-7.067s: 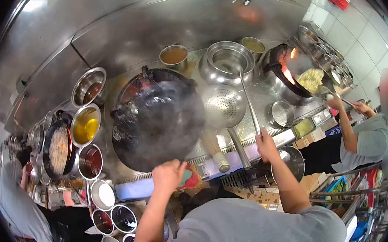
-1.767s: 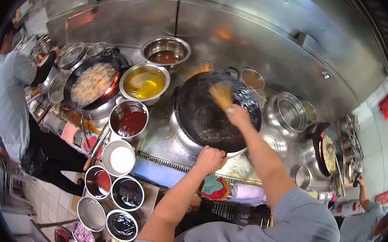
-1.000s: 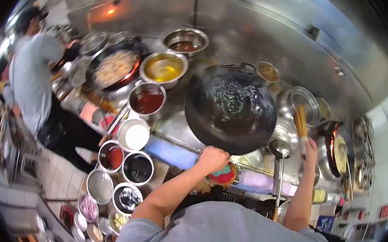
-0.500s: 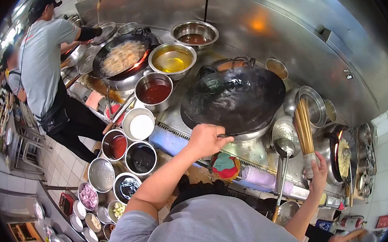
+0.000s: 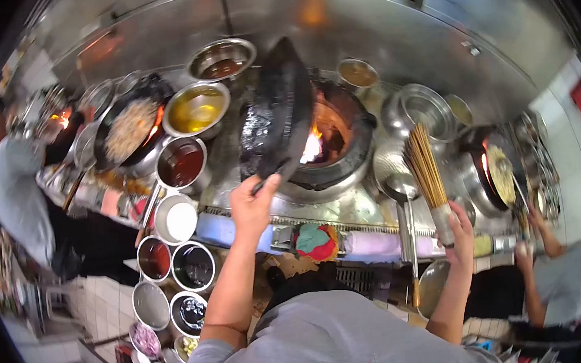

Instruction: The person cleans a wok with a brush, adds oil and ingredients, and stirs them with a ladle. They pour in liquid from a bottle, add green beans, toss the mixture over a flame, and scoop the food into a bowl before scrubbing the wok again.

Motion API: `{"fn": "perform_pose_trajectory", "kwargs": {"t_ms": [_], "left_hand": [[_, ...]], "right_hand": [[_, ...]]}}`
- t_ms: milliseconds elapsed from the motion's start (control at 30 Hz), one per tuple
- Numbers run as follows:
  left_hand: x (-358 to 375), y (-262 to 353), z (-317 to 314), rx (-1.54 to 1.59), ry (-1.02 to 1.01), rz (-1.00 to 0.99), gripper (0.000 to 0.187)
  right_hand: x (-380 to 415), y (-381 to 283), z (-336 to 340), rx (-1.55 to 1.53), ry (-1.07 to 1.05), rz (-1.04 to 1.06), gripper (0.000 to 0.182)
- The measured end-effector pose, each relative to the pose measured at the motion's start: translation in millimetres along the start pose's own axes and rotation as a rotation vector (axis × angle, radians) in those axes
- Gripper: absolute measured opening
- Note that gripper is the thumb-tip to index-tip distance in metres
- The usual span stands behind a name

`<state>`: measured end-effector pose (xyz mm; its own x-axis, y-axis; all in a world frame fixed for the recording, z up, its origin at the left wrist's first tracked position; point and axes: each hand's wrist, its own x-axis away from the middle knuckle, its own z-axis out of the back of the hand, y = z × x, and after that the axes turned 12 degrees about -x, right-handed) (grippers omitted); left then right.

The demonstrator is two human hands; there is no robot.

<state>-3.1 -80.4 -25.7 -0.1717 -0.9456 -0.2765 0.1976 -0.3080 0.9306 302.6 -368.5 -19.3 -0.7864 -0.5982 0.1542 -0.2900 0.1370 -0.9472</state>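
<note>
My left hand is closed around the handle of a black wok, which it holds tipped steeply on its side, to the left of the burner. Flames show inside the uncovered round burner. In my right hand is a bamboo wok brush, gripped by its wrapped end with the bristles pointing up. Left of the brush lie a perforated strainer and a ladle, their handles toward me.
Bowls of yellow oil and red sauce stand left of the burner. Further left, food cooks in another wok. A co-worker is at a wok on the right. Another person stands far left.
The wok has gone from lying over the burner to a steep tilt, baring the flames. My left hand has risen with its handle. The view has swung right, showing a co-worker there.
</note>
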Motion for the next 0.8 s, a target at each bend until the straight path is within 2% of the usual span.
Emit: {"fn": "perform_pose_trajectory", "kwargs": {"t_ms": [67,133,167,233,267,300,367,433,500,567,633,733,800], "left_hand": [[7.5,5.1,7.7,-0.135,-0.001,-0.037,0.040],[22.1,4.2,6.1,-0.157,0.013,-0.070,0.043],[32.0,-1.5,6.4,-0.223,-0.047,-0.053,0.047],[56.2,-7.5,7.6,-0.293,-0.163,-0.065,0.054],[68.4,-3.2,6.6,-0.328,-0.248,-0.113,0.053],[79.6,-0.8,4.5,-0.372,-0.325,-0.193,0.051],[99.2,5.7,-2.7,-0.453,-0.445,-0.295,0.048],[105.4,19.5,-9.2,-0.508,-0.536,-0.391,0.039],[97.3,16.3,-25.3,-0.624,-0.612,-0.477,0.035],[77.1,-0.3,-51.5,-0.702,-0.596,-0.560,0.037],[47.3,-29.8,-80.3,-0.739,-0.530,-0.573,0.037],[7.9,-86.3,-113.8,-0.736,-0.448,-0.647,0.034],[-1.8,-94.8,-117.1,-0.749,-0.418,-0.672,0.033]], "right_hand": [[5.9,-1.8,1.6,-0.101,-0.028,-0.027,0.048],[12.1,-4.8,-7.3,-0.472,-0.161,-0.024,0.059],[10.8,-7.9,-5.3,-0.475,-0.156,-0.024,0.059],[5.6,-14.1,-3.6,-0.361,-0.290,0.005,0.071],[6.7,-24.5,-9.5,-0.226,-0.269,0.037,0.073],[1.0,-26.8,-10.3,-0.230,-0.273,0.036,0.073],[-15.1,-33.5,-10.8,0.322,-0.204,0.239,0.073],[-16.1,-67.8,-56.0,0.408,-0.243,0.262,0.067],[-30.3,-79.9,-74.7,0.893,-0.242,0.458,0.062],[-44.4,-88.0,-99.1,0.863,-0.251,0.538,0.061],[-61.1,-98.4,-122.1,0.860,-0.221,0.720,0.061],[-79.6,-121.8,-158.1,0.745,-0.231,0.796,0.060],[-99.6,-134.9,-180.1,0.738,-0.203,0.881,0.058]]}}
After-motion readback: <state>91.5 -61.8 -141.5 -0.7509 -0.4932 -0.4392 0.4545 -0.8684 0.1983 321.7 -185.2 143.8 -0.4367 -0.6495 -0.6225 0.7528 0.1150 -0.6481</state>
